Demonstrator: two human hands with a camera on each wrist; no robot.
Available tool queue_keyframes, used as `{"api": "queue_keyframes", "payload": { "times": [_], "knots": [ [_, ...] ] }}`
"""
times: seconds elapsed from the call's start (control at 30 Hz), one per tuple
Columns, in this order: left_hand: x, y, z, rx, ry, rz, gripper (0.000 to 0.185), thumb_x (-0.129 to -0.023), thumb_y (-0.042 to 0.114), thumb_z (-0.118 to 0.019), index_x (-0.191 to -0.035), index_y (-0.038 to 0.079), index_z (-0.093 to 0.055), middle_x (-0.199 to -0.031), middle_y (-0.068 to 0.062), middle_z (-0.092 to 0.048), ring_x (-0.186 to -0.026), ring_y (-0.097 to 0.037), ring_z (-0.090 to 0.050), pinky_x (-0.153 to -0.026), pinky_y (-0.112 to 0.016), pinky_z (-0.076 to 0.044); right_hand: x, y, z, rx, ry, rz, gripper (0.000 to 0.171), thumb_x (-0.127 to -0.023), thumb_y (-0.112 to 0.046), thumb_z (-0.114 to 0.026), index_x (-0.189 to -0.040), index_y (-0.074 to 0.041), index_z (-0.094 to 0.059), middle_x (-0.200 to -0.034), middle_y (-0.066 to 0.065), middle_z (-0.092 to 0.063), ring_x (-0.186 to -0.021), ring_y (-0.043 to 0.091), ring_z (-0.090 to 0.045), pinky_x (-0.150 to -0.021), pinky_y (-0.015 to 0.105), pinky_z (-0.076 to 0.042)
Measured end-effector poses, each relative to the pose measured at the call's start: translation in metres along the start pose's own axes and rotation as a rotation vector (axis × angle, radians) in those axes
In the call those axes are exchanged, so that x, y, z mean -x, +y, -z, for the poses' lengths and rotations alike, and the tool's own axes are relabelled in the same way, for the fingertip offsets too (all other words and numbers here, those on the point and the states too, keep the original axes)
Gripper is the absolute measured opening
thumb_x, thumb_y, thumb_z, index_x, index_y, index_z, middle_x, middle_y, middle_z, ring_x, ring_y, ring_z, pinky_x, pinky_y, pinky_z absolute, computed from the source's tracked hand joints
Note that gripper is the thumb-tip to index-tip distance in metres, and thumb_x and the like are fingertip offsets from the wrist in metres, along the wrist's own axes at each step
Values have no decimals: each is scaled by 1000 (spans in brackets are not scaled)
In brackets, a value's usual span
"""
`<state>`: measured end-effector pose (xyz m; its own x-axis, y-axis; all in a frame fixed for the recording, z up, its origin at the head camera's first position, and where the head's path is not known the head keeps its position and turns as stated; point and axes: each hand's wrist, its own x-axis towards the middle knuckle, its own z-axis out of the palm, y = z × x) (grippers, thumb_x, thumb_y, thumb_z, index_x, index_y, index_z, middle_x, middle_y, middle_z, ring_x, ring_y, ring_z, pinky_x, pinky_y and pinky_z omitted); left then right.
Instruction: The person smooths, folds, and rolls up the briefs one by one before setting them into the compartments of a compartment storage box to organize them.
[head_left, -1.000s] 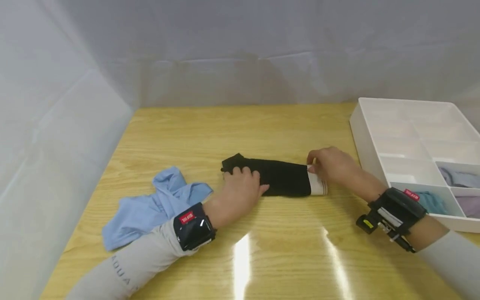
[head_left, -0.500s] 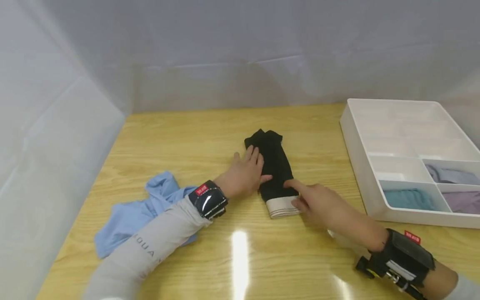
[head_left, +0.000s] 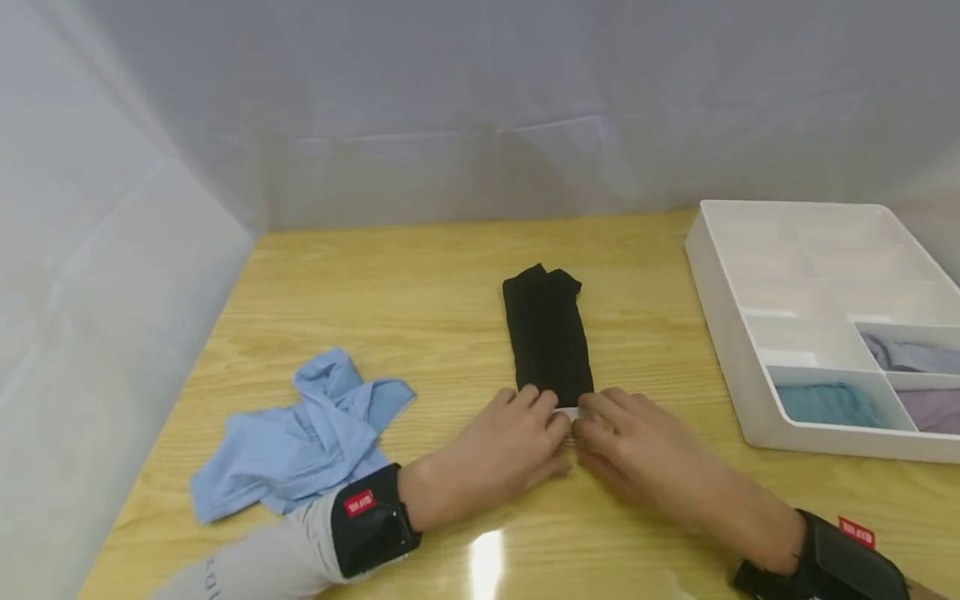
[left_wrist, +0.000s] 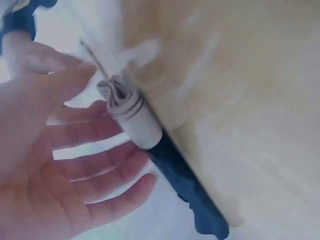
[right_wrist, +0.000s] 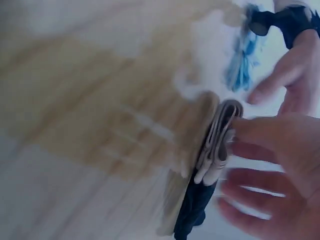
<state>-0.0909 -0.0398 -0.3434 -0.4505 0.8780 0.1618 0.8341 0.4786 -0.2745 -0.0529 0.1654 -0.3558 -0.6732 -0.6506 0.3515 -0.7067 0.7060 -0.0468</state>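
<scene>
A folded black garment (head_left: 547, 337) with a white striped waistband (left_wrist: 136, 120) lies lengthwise on the table, its band end nearest the person. At the left of that band, the left hand (head_left: 498, 442) has its fingertips on the top; in the left wrist view its fingers spread loosely along the band, the thumb apart from it. From the right, the right hand (head_left: 645, 458) bends its fingers over the other corner, its thumb at the layered band edge in the right wrist view. Both hands hide most of the band in the head view.
A crumpled light blue cloth (head_left: 300, 450) lies left, beside the left forearm. On the right stands a white divided box (head_left: 712, 333); folded teal cloth (head_left: 828, 404), grey cloth (head_left: 911, 354) and purple cloth (head_left: 933, 408) sit in its near compartments.
The black garment has turned from lying crosswise to pointing away from the person. The left hand has come off its middle down to the band; the right hand has moved toward the person with the band end.
</scene>
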Motion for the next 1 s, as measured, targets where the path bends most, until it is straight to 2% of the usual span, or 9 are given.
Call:
{"api": "queue_keyframes", "payload": {
  "times": [0.1, 0.17, 0.2, 0.33, 0.47, 0.6, 0.77, 0.87, 1.0],
  "knots": [
    [1, 7, -1, -55, -8, -31, 17, -95, 25, -60, -105, 12, -64, -85, 1, -60, -75, -13, -56, -65, -25, -47, 1, 0, 0, 32, -59, 48, 35, -76, -1, -75, -109, -2, -63, -108, 11, -60, -98, 27, -60, -80, 39, -54],
    [-3, 8, -1, -59, -15, -38, 7, -90, 12, -62, -96, 14, -66, -77, 3, -60, -67, -12, -56, -60, -23, -46, -1, 2, -1, 43, -77, 46, 35, -77, 4, -73, -110, 0, -62, -106, 11, -61, -96, 26, -61, -77, 37, -55],
    [-4, 9, -1, -52, -27, -43, 8, -88, 9, -64, -90, 16, -67, -74, 4, -60, -65, -11, -56, -58, -23, -45, -1, 3, -2, 49, -79, 45, 36, -77, 5, -72, -111, 0, -62, -105, 11, -61, -94, 26, -62, -76, 37, -55],
    [-10, 11, 0, -55, -31, -77, 18, -82, 7, -67, -74, 23, -66, -67, 9, -58, -58, -9, -53, -53, -22, -43, -5, 6, -4, 68, -50, 59, 26, -79, 3, -72, -103, -1, -64, -94, 8, -64, -82, 23, -63, -68, 35, -54],
    [-14, 13, 2, -46, -56, -55, 15, -83, 10, -67, -75, 23, -67, -68, 9, -58, -58, -10, -54, -53, -23, -43, -7, 7, -2, 74, -18, 54, 20, -76, 5, -72, -91, -4, -63, -82, 3, -62, -71, 20, -62, -57, 33, -52],
    [-15, 13, 7, 72, -96, 29, 11, -86, 14, -69, -77, 20, -70, -71, 5, -60, -64, -13, -54, -56, -23, -44, -9, 5, 1, 62, -16, 35, 15, -75, 3, -73, -85, -7, -66, -75, 0, -61, -64, 17, -61, -51, 32, -49],
    [-13, 15, 10, 186, -106, 128, 11, -86, 10, -70, -81, 19, -74, -78, 1, -61, -72, -14, -55, -64, -21, -48, -9, 4, 1, -3, 25, -36, 9, -76, -4, -77, -82, -8, -72, -75, -2, -63, -65, 14, -63, -55, 30, -52],
    [-14, 10, 9, 313, -130, 156, 10, -88, 11, -68, -81, 15, -73, -76, 1, -63, -71, -12, -58, -64, -21, -49, -10, 3, 0, -63, 62, -91, 7, -77, -4, -78, -79, -9, -73, -78, -3, -60, -62, 9, -59, -54, 26, -51],
    [-21, -4, 5, 566, -192, 213, 19, -92, 20, -66, -75, 11, -70, -67, 4, -60, -63, -6, -54, -56, -17, -43, -12, 5, -2, -155, 59, -169, 9, -77, -1, -77, -75, -10, -73, -77, -4, -55, -62, 7, -54, -54, 24, -48]
  ]
}}
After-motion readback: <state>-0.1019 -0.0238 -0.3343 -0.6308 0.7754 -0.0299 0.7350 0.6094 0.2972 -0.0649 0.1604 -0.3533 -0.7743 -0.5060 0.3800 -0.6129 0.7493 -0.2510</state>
